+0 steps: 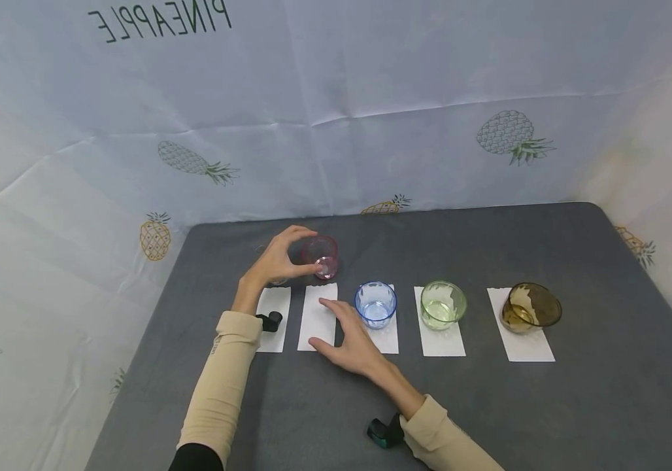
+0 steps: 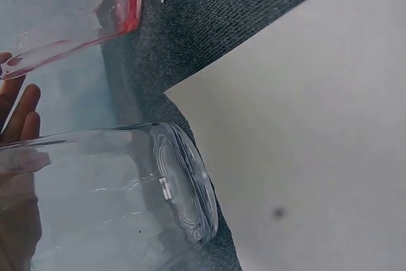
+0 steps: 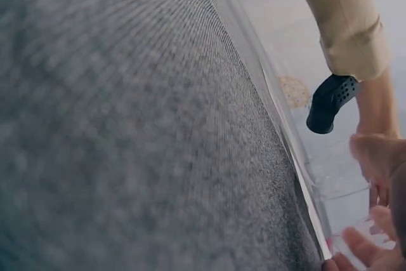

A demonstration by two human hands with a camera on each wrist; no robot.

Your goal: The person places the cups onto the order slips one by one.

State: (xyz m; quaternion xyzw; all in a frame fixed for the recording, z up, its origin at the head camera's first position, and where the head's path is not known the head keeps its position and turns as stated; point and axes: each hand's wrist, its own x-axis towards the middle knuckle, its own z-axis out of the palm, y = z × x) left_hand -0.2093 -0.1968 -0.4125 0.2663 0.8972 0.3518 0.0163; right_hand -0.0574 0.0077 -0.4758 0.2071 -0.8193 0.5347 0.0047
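Toward the back left of the table, my left hand is at a pink glass, thumb at its front and fingers at its back rim. In the left wrist view, fingertips meet the side of this pink glass. Below that hand stands a clear glass, mostly hidden from the head view by the hand. My right hand, thumb and fingers spread, hovers in front of the blue glass and over a white paper's right side. Nothing is between its fingers.
A green glass and a brown glass stand on white papers to the right. Another white paper lies beneath the left wrist. A pale pineapple-print cloth hangs behind the grey table.
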